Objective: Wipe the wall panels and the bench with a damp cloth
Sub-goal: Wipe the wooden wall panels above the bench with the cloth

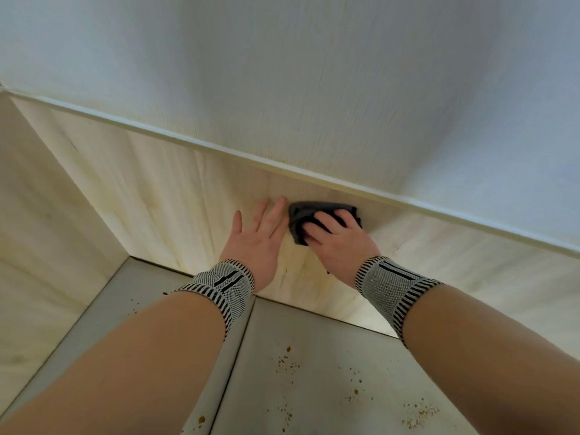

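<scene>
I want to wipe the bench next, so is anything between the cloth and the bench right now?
Nothing visible does. The right hand presses the dark cloth against the wall panel, and the panel below it runs bare down to the bench. The left hand rests flat beside the cloth, not under it.

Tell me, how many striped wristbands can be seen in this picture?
2. One wristband is on the left wrist, below the left hand; the other wristband is on the right wrist, below the right hand. None seems hidden.
</scene>
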